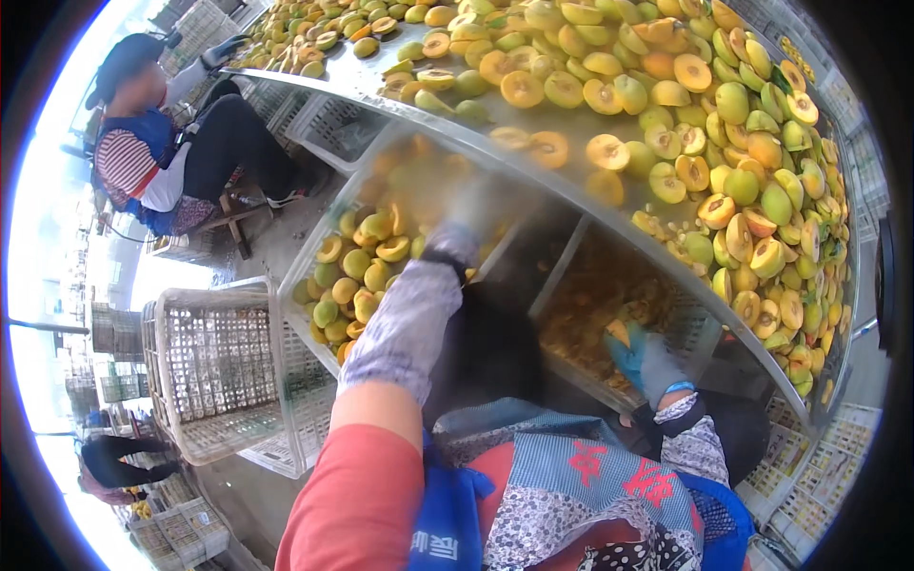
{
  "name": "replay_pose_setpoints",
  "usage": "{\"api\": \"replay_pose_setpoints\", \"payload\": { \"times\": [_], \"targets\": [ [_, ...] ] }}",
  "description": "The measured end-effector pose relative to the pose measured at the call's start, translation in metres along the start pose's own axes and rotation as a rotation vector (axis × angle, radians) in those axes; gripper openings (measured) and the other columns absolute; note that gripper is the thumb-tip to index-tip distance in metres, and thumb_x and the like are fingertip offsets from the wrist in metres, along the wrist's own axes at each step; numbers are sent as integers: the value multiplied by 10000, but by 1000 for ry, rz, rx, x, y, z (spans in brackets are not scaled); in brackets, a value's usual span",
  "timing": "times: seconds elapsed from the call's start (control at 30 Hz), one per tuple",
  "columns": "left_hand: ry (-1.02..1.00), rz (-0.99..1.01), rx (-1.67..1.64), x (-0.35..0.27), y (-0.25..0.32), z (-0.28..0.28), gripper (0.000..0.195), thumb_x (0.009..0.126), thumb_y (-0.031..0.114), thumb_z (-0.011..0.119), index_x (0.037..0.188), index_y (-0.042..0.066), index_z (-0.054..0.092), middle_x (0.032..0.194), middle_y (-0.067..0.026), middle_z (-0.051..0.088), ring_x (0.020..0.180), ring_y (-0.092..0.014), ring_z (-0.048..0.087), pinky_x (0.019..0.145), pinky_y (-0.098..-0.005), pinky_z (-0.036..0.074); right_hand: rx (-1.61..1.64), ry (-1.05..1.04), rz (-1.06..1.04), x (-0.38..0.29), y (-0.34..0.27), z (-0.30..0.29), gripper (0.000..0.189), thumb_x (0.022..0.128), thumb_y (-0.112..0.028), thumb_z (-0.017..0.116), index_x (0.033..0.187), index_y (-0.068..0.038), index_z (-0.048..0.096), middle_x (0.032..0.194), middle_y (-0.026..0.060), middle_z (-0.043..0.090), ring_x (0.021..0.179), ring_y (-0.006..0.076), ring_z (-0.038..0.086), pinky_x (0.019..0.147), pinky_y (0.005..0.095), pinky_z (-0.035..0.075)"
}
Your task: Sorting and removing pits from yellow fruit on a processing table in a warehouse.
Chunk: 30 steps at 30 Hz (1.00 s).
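Halved yellow-green stone fruits, some showing orange flesh, lie over the metal tabletop. My left hand is strongly blurred above a plastic crate of fruit halves, just below the table's edge; its fingers cannot be made out. Blurred orange-yellow shapes lie around it. My right hand, in a grey and blue glove, has an orange fruit piece at its fingertips. It is over a second crate holding brownish-orange bits, partly under the table. Patterned sleeves cover both forearms.
An off-white crate lies on its side at the left, against another. A further crate stands under the table. A person sits at the upper left, a gloved hand at the fruit. Another person is at the lower left. Stacked crates stand at the lower right.
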<state>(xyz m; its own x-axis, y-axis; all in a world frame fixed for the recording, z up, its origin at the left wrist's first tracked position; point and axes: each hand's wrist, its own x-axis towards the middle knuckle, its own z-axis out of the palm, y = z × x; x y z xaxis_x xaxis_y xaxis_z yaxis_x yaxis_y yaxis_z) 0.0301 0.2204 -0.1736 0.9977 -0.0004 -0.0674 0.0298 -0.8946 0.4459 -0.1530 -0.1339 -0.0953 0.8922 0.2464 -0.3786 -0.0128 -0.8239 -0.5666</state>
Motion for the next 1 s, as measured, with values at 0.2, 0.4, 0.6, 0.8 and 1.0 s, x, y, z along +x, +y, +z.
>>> {"api": "replay_pose_setpoints", "payload": {
  "times": [0.2,0.4,0.6,0.8,1.0],
  "targets": [
    [-101,185,527,-3,57,-15,344,906,288,665,1186,103,740,1277,-175,706,1158,-366,682,942,-478,537,-23,32,34,1,5,5,384,988,-390,682,1136,-36,660,959,309,700,917,502,681,768,534,539],
    [189,68,164,-31,20,-58,325,847,215,739,1155,112,713,1107,-145,710,1071,-365,669,897,-460,546,-27,-11,44,1,4,-1,388,975,-330,703,1196,-13,670,1008,316,703,954,503,681,786,508,541],
    [133,-254,279,-77,-135,-82,265,941,241,619,1173,142,701,1182,-171,689,1143,-396,640,943,-473,529,-99,-24,10,8,0,4,415,978,-342,691,1243,-24,658,994,322,698,939,510,682,763,536,537],
    [429,-121,92,-49,-165,-79,280,982,258,576,1183,124,717,1215,-203,681,1162,-412,646,945,-499,529,-110,-62,79,4,-8,-1,441,977,-346,693,1263,-13,654,1006,327,695,939,505,682,764,531,538],
    [311,-214,240,-46,-171,-61,467,990,375,544,1394,143,576,1449,-186,544,1399,-401,466,1120,-482,421,-81,-66,57,14,7,15,415,974,-327,699,1239,-9,658,991,307,711,907,492,696,751,515,548]
  ]
}}
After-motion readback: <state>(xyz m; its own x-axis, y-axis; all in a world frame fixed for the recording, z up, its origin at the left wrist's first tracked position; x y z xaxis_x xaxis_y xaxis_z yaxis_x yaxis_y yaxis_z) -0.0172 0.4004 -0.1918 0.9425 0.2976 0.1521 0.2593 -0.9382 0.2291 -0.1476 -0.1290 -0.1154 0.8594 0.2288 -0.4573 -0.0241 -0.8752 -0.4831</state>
